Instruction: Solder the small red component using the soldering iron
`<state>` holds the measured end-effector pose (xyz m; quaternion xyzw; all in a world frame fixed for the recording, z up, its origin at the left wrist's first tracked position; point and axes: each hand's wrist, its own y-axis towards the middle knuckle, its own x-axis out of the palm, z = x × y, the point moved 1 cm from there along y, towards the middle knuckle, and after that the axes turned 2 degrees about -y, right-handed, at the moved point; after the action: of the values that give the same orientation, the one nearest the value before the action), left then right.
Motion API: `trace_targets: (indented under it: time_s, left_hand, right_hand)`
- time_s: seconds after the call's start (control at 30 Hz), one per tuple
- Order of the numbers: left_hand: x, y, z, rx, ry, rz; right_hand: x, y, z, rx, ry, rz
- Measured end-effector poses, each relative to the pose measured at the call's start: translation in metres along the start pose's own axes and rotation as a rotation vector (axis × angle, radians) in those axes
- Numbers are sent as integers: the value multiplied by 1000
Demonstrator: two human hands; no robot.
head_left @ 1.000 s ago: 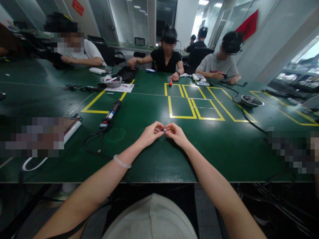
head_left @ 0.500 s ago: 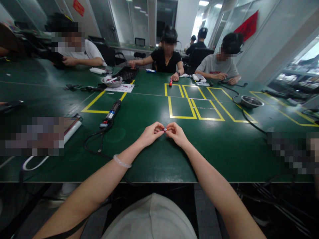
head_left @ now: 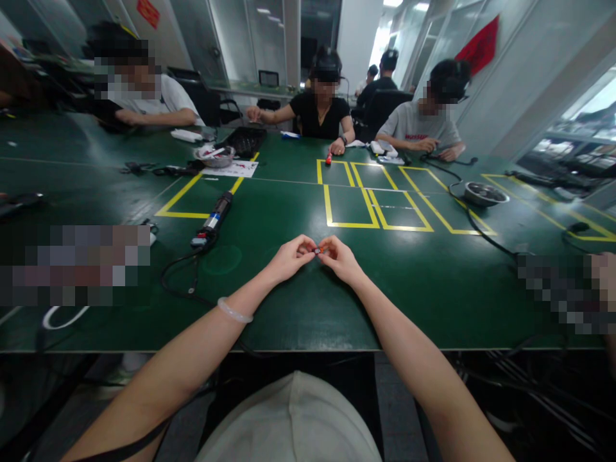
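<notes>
Both my hands meet just above the green table [head_left: 293, 308], fingertips nearly touching. My left hand [head_left: 294, 255] is closed in a pinch on a tiny dark and orange-red piece [head_left: 317, 251]. From the other side my right hand [head_left: 338, 258] pinches the same piece between thumb and forefinger. It is too small for me to tell its kind, and the fingers cover most of it. A pale bangle [head_left: 235, 310] circles my left wrist.
Left of my hands lies a black cylindrical tool [head_left: 216, 218] with a looped cable [head_left: 163, 280]. Yellow tape outlines [head_left: 353, 225] mark the table ahead. A metal bowl [head_left: 486, 194] stands right. Across sit several people; one person's hand [head_left: 338, 147] is by a red item [head_left: 328, 158].
My hands stay almost in place, still pinching the small piece, which looks slightly turned. Across the table, the co-worker in black has raised one hand from the black tray.
</notes>
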<state>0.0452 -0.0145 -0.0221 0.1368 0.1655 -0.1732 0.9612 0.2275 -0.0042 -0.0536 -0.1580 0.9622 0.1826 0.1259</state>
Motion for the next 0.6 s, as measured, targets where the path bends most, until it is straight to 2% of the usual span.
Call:
trace_targets:
  time_s: [0.6]
  left_hand:
    - [0,-1,4,3,1,-28]
  right_hand:
    - [-1,-3,-12,-38,-125,-38]
